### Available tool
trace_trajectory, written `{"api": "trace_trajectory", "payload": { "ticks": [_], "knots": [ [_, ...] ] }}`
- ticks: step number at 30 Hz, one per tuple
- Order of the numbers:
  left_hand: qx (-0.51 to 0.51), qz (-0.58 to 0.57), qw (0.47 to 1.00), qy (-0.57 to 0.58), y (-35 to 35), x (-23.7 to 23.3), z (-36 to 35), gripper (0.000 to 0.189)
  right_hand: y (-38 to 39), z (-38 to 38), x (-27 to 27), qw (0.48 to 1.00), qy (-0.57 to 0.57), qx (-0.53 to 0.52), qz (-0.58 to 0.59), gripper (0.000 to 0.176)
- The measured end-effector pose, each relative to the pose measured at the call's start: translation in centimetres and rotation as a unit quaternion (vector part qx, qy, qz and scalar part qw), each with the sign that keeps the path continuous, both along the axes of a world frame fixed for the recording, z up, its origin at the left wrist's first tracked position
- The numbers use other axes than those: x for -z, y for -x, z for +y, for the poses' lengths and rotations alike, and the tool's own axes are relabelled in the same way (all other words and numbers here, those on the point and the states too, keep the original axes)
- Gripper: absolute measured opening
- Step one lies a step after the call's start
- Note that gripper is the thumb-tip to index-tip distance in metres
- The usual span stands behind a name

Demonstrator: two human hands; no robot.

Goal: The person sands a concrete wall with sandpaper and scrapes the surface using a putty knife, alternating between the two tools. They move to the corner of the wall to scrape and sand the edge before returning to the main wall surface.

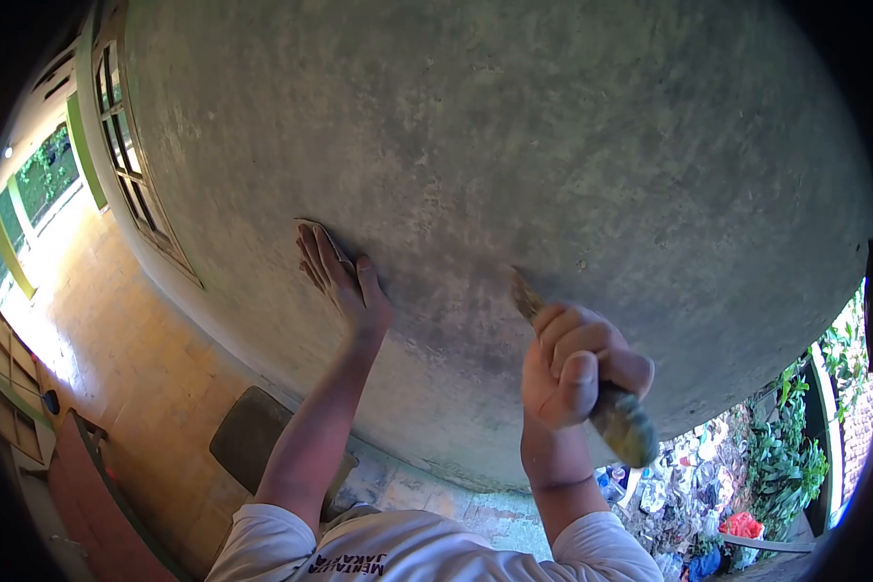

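Observation:
My left hand (344,286) lies against the grey plastered wall (553,116), its fingers stretched and the thumb apart. Under the fingers it holds a thin sheet (307,223) to the surface; only the sheet's edge shows past the fingertips. Farther right, my right hand (582,364) is wrapped in a fist round a scraper (627,427), somewhat smeared by motion. The scraper's thick rounded handle sticks out below the fist, and its narrow end points up and left to the wall. Dark blotchy patches cover the wall between both hands.
A paned window (126,145) is set in the wall at the left. Below it are a tiled floor (155,301), a dark chair (249,436) and a reddish-brown tabletop (97,504). Heaped litter (684,485) and green plants (786,456) lie at the lower right.

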State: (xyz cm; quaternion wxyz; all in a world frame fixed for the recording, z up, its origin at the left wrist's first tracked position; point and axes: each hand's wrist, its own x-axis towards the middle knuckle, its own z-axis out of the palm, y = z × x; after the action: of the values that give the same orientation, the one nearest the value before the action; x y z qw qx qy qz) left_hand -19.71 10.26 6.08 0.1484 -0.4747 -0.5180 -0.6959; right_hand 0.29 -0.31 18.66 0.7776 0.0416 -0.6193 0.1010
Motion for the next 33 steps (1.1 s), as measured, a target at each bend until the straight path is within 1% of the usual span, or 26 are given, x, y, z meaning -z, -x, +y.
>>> {"api": "trace_trajectory", "payload": {
  "ticks": [1, 3, 4, 5, 7, 8, 9, 11, 12, 13, 15, 16, 17, 19, 21, 23, 24, 25, 27, 28, 31, 33],
  "knots": [
    [0.002, 0.001, 1.000, 0.002, -0.2, 0.2, -0.1, 0.071, -0.2, -0.3, 0.3, 1.000, 0.002, 0.002, 0.001, 0.039],
    [0.000, 0.008, 1.000, -0.003, -0.1, -0.1, -0.1, 0.071, 0.0, -1.1, -0.1, 0.999, -0.017, -0.040, 0.027, 0.039],
    [-0.003, 0.008, 1.000, -0.006, 0.0, -0.1, 0.0, 0.071, -0.2, -2.1, -0.4, 0.998, -0.048, -0.044, 0.026, 0.036],
    [-0.002, 0.008, 1.000, -0.012, 0.0, 0.0, 0.2, 0.070, -0.1, -1.9, -0.5, 0.997, -0.051, -0.048, 0.026, 0.036],
    [-0.001, 0.008, 1.000, -0.013, 0.0, 0.1, 0.1, 0.070, 0.0, -1.9, -0.5, 0.999, -0.034, 0.001, 0.019, 0.036],
    [0.001, 0.006, 1.000, -0.007, 0.1, 0.0, 0.1, 0.070, -0.2, -0.4, 0.0, 0.998, 0.022, 0.053, -0.023, 0.037],
    [0.003, 0.003, 1.000, -0.003, 0.0, 0.0, 0.0, 0.070, -0.2, -0.6, 0.2, 0.998, 0.025, 0.055, -0.023, 0.037],
    [0.004, 0.002, 1.000, -0.006, -0.1, 0.0, 0.0, 0.070, 0.2, -0.7, 0.0, 0.999, -0.028, -0.035, 0.018, 0.037],
    [0.004, -0.001, 1.000, -0.008, -0.1, -0.1, 0.0, 0.070, 0.2, -1.5, -0.3, 0.997, -0.047, -0.048, 0.035, 0.038],
    [0.002, -0.002, 1.000, -0.011, -0.1, -0.2, 0.1, 0.070, 0.2, -1.5, -0.3, 0.997, -0.050, -0.050, 0.034, 0.038],
    [0.001, 0.002, 1.000, -0.006, -0.1, -0.1, 0.0, 0.071, -0.2, -1.6, -0.2, 0.999, -0.035, 0.003, -0.041, 0.024],
    [0.003, 0.001, 1.000, -0.004, -0.1, -0.1, -0.1, 0.071, -0.1, -0.3, -0.2, 0.998, -0.012, 0.028, -0.058, 0.024],
    [0.006, 0.001, 1.000, -0.006, -0.1, -0.2, -0.2, 0.071, -0.1, -0.3, 0.0, 0.998, -0.011, 0.030, -0.059, 0.024],
    [0.005, -0.001, 1.000, -0.012, 0.0, -0.2, 0.0, 0.071, 0.2, -0.1, -0.1, 0.997, -0.054, -0.054, -0.010, 0.024],
    [0.011, -0.005, 1.000, -0.023, 0.1, -0.1, 0.3, 0.071, 0.3, -0.6, -0.2, 0.996, -0.067, -0.054, -0.007, 0.022],
    [0.004, 0.000, 1.000, -0.016, 0.2, -0.2, 0.1, 0.071, 0.3, -0.4, -0.1, 0.997, -0.039, -0.032, -0.052, 0.021],
    [0.002, 0.005, 1.000, -0.007, 0.2, -0.2, -0.1, 0.072, 0.8, 1.2, 0.3, 0.996, -0.037, -0.057, -0.049, 0.020],
    [0.002, 0.005, 1.000, -0.005, 0.1, 0.0, -0.1, 0.072, 1.0, 1.2, 0.5, 0.997, -0.036, -0.057, -0.048, 0.020],
    [0.001, 0.005, 1.000, -0.002, 0.1, -0.1, -0.1, 0.072, 1.4, 1.3, 0.5, 0.994, -0.014, -0.104, -0.022, 0.020],
    [-0.003, 0.006, 1.000, -0.005, 0.2, -0.2, 0.0, 0.072, 1.5, 0.7, 0.5, 0.996, -0.029, -0.083, -0.018, 0.021],
    [0.006, 0.009, 1.000, -0.004, 0.3, 0.0, -0.1, 0.073, 1.7, -0.8, -0.3, 0.996, -0.049, -0.068, -0.023, 0.024],
    [0.005, 0.016, 1.000, -0.005, 0.3, 0.1, 0.0, 0.073, 2.5, -0.9, -0.6, 0.998, -0.039, -0.049, -0.022, 0.025]
  ]
}}
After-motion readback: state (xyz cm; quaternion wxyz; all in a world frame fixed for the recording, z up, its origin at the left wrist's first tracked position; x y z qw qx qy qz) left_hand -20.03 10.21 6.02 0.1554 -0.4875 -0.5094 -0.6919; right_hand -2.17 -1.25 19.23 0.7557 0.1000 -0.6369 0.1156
